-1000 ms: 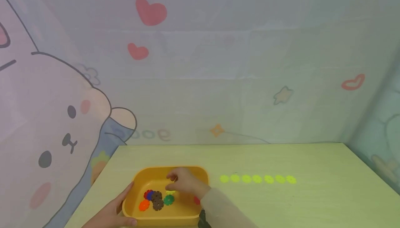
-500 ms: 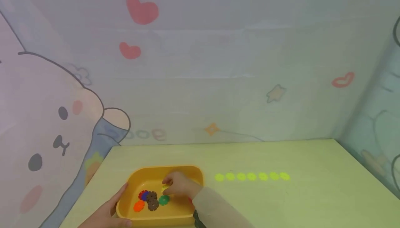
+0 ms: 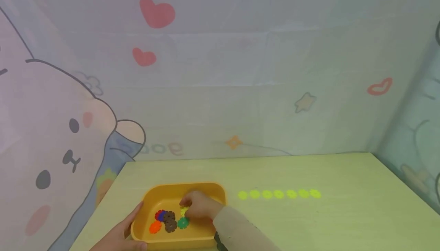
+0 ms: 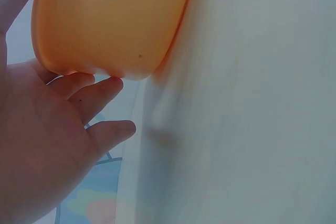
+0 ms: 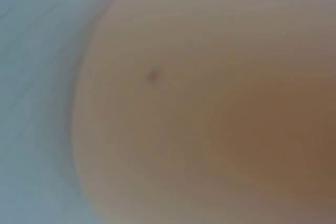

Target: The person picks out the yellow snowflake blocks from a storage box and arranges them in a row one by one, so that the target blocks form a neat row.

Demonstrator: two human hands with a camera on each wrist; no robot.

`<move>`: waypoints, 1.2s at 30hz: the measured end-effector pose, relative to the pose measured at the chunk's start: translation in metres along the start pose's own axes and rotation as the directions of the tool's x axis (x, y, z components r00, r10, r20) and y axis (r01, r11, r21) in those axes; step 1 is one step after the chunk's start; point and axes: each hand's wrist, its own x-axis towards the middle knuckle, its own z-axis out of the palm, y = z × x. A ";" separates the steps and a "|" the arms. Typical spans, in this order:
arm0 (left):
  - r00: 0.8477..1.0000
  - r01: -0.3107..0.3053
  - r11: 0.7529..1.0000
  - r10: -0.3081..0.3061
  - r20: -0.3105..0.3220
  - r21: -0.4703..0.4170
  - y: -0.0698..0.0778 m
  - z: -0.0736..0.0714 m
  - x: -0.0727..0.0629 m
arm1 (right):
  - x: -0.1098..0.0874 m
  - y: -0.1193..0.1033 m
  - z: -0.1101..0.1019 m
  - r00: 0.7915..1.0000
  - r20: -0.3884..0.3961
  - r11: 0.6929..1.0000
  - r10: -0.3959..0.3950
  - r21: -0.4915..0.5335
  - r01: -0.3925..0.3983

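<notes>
A yellow-orange plastic tray [image 3: 178, 239] stands at the near left of the table. My left hand [image 3: 120, 230] grips its left end; in the left wrist view that hand's fingers [image 4: 100, 98] spread along the outside of the wall. My right hand [image 3: 201, 205] reaches inside over the right rim, thumb and fingertips pinching a yellow flower-shaped disc [image 3: 183, 210]. Just below it lies a green disc [image 3: 183, 222]. To the left are brown discs [image 3: 170, 226], a blue one [image 3: 161, 216], a red one [image 3: 158, 214] and an orange one [image 3: 155, 227].
Several yellow flower discs [image 3: 279, 194] form a straight row on the pale table [image 3: 309, 220], right of the tray. Behind the table hangs a printed cloth [image 3: 220, 109] with a cartoon rabbit. The right wrist view is blurred, filled mostly by the tray wall [image 5: 157, 129].
My right hand has lowered into the tray, and its fingers have closed on the yellow disc. The head view has shifted slightly. My left hand keeps its grip on the tray.
</notes>
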 end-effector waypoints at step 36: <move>0.999 -0.022 0.998 0.023 0.025 -0.053 0.001 0.001 -0.001 | -0.004 -0.002 -0.006 1.000 0.024 0.997 0.016 -0.071 -0.014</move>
